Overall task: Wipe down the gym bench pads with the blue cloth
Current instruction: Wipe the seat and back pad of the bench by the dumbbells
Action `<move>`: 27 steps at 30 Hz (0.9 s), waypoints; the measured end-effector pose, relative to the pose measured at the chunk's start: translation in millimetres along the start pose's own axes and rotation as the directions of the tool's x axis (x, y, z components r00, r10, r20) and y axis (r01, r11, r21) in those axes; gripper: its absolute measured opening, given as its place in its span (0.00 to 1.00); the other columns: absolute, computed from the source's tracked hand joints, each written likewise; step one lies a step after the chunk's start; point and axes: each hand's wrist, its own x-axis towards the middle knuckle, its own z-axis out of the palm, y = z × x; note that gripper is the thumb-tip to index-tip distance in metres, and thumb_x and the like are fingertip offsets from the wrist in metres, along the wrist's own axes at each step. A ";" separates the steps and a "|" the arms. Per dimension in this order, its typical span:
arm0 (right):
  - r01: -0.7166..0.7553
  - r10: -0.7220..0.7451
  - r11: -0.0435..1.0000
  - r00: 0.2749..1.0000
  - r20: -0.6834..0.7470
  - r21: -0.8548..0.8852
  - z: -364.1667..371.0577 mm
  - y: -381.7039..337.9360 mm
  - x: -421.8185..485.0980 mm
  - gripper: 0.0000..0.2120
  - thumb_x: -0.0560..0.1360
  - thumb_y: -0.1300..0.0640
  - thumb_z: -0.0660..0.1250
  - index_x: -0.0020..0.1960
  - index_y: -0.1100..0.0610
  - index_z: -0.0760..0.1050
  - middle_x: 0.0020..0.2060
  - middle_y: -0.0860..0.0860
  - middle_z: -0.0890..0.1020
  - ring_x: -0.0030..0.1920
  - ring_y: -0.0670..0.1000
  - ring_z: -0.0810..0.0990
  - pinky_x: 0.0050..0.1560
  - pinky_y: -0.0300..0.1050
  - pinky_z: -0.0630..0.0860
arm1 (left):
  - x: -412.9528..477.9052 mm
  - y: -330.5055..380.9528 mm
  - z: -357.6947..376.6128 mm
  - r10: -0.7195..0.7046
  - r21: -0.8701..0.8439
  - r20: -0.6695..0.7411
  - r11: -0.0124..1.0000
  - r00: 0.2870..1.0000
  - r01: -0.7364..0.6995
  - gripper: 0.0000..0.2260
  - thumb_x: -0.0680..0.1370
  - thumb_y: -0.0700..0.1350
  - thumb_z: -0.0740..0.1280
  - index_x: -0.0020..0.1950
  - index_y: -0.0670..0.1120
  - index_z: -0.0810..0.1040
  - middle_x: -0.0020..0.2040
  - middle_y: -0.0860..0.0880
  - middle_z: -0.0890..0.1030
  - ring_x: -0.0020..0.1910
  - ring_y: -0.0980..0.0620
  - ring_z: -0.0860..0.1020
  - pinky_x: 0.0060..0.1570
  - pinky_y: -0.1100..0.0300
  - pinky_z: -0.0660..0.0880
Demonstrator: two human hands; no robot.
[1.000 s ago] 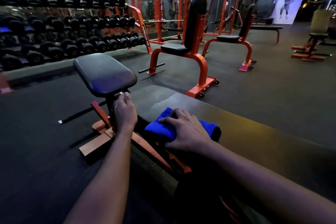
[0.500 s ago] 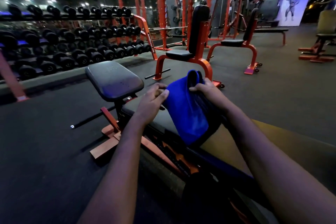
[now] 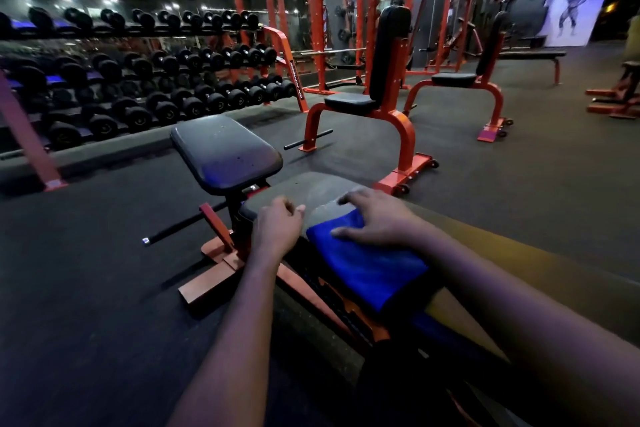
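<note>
Pressing the blue cloth [image 3: 370,267] flat on the long pad [image 3: 304,189] w/ the right hand [image 3: 377,218]: fingers straight & spread, tips reaching past the cloth's far edge onto the pad. Left hand [image 3: 277,229] hovers at the pad's left edge, fingers loosely curled, holding nothing. The cloth lies across the pad and seems to lap over its left side.

To do it well, imo: keep palm weight even, sweep full width toward the pad's far end, overlap passes. Then do the seat pad [image 3: 225,152] just beyond that end.

Vs 0.5 s ago: the cloth was up off the pad, pinched btwn both hands. Now it's laid down and the left hand has let go.
</note>
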 end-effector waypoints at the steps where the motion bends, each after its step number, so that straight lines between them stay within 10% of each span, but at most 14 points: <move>1: 0.057 -0.053 0.997 0.995 0.080 -0.048 11.8 -6.8 -4.0 0.37 0.73 0.28 0.59 0.77 0.41 0.57 0.79 0.49 0.58 0.78 0.56 0.56 0.75 0.65 0.55 | 3.5 -8.5 2.5 -0.017 -0.022 -0.058 1.000 0.998 0.016 0.10 0.80 0.51 0.65 0.51 0.45 0.79 0.50 0.41 0.82 0.52 0.41 0.80 0.50 0.54 0.73; 4: 0.089 -0.073 0.973 0.994 0.080 -0.213 53.2 -11.9 -13.1 0.39 0.72 0.23 0.49 0.78 0.35 0.42 0.80 0.44 0.43 0.79 0.55 0.38 0.71 0.73 0.38 | 11.6 -33.3 10.5 -0.066 -0.079 -0.154 0.995 0.986 0.054 0.12 0.81 0.47 0.62 0.58 0.41 0.78 0.58 0.38 0.78 0.59 0.39 0.75 0.58 0.51 0.71; 9: 0.019 -0.022 0.983 1.000 -0.011 -0.184 63.9 -12.0 18.1 0.30 0.78 0.30 0.45 0.78 0.35 0.45 0.80 0.43 0.45 0.80 0.55 0.40 0.71 0.75 0.41 | 24.7 -61.5 20.7 -0.133 -0.163 -0.117 0.980 0.984 0.113 0.20 0.84 0.45 0.57 0.74 0.41 0.68 0.75 0.41 0.65 0.75 0.44 0.62 0.74 0.53 0.58; 14: -0.078 0.075 0.987 0.997 -0.028 -0.141 63.0 -28.1 47.3 0.30 0.80 0.33 0.44 0.79 0.38 0.45 0.81 0.47 0.44 0.80 0.58 0.41 0.69 0.75 0.38 | 27.5 -69.3 31.3 -0.108 -0.192 -0.203 0.979 0.973 0.069 0.16 0.83 0.43 0.58 0.69 0.39 0.73 0.70 0.41 0.71 0.69 0.42 0.69 0.69 0.53 0.64; 19: 0.181 -0.174 0.972 0.983 0.059 -0.153 56.8 -1.1 16.5 0.26 0.81 0.34 0.45 0.77 0.31 0.44 0.79 0.40 0.42 0.80 0.49 0.40 0.74 0.67 0.38 | 37.3 -73.0 38.5 -0.097 -0.173 -0.289 0.984 0.952 0.048 0.11 0.82 0.43 0.58 0.60 0.41 0.76 0.61 0.41 0.75 0.60 0.40 0.73 0.62 0.47 0.69; 24: 0.013 -0.015 0.990 1.000 -0.015 -0.142 49.5 -3.1 47.2 0.24 0.82 0.36 0.46 0.77 0.32 0.48 0.80 0.41 0.47 0.80 0.50 0.45 0.74 0.67 0.44 | 40.0 -73.8 48.7 -0.117 -0.225 -0.300 0.973 0.947 0.049 0.10 0.82 0.42 0.58 0.61 0.41 0.71 0.61 0.40 0.74 0.60 0.41 0.73 0.60 0.47 0.71; 27: 0.211 -0.209 0.959 0.977 0.029 -0.190 59.0 -8.3 22.0 0.25 0.82 0.37 0.47 0.78 0.32 0.46 0.80 0.39 0.46 0.80 0.48 0.43 0.75 0.64 0.41 | 39.9 -72.1 51.6 -0.124 -0.237 -0.328 0.970 0.937 0.045 0.11 0.82 0.41 0.57 0.62 0.40 0.71 0.62 0.39 0.74 0.60 0.40 0.73 0.59 0.48 0.70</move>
